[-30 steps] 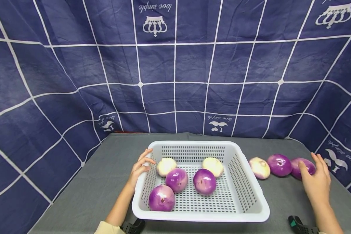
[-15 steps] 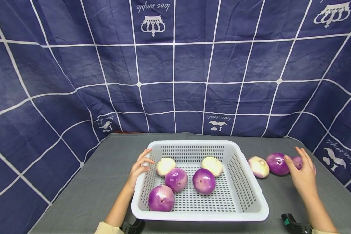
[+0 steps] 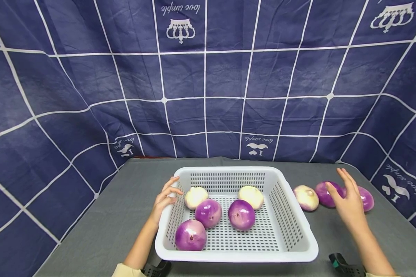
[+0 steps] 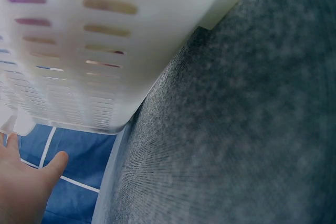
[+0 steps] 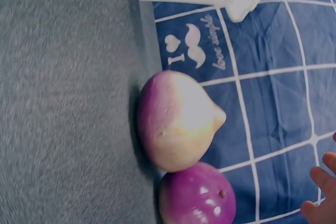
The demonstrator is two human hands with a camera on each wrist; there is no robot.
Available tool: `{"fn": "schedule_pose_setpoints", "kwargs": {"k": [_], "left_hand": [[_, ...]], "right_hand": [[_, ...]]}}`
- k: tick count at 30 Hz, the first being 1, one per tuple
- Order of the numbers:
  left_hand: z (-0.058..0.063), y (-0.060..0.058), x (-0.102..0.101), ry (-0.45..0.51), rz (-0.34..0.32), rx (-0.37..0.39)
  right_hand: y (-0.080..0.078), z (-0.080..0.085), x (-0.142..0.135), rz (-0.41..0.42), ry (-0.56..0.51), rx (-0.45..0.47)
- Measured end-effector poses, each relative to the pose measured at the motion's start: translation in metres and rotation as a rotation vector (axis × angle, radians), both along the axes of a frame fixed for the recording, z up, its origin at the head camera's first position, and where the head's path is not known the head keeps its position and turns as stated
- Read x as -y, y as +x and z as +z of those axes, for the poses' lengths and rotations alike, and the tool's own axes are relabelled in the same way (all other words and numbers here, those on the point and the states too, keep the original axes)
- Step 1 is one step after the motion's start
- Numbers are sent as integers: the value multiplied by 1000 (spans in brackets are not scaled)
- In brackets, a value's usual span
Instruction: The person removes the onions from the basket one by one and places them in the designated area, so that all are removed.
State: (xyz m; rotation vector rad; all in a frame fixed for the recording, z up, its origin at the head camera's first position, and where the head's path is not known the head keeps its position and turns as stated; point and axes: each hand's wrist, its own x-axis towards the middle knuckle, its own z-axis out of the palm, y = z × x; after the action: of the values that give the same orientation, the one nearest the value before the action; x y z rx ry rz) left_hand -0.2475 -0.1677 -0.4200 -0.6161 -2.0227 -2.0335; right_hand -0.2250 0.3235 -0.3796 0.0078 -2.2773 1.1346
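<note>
A white perforated basket (image 3: 235, 257) holds several turnips, some purple side up like this purple turnip (image 3: 190, 235), others pale side up like this white turnip (image 3: 196, 197). My left hand (image 3: 163, 202) rests at the basket's left rim, fingers reaching over it. My right hand (image 3: 350, 206) hovers with fingers extended, holding nothing, by a row of 3 turnips right of the basket. In that row are a pale turnip (image 3: 306, 198), a middle purple turnip (image 3: 324, 194) and an end purple turnip (image 3: 366, 199). The hand partly covers the last two in the head view.
Grey cloth (image 3: 100, 231) covers the table. A blue curtain (image 3: 228, 77) with white grid lines hangs behind it and at both sides. Dark wrist straps (image 3: 346, 265) show at the lower edge.
My right hand has moved left, from the end purple turnip toward the middle one, with its fingers still extended. The end turnip now shows more. My left hand and the basket stay put.
</note>
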Motion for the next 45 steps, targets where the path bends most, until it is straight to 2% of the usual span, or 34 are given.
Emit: {"fn": "schedule_pose_setpoints", "kwargs": {"k": [11,24,29,36,42,45], "left_hand": [[1,1,0,2,-8,13],[0,0,0,-4,-5,10],[-1,0,1,-22,10,22],[-1,0,0,5,-12,5],[0,1,0,18,-13,-19],[1,0,0,21,-14,-33]], "right_hand": [[9,10,21,38,49,-116],[15,19,40,124,73,-170],[21,22,51,165,90,-149],[28,24,69,258,124,-118],[35,25,85,320,223,-29],[37,24,92,347,275,-27]]}}
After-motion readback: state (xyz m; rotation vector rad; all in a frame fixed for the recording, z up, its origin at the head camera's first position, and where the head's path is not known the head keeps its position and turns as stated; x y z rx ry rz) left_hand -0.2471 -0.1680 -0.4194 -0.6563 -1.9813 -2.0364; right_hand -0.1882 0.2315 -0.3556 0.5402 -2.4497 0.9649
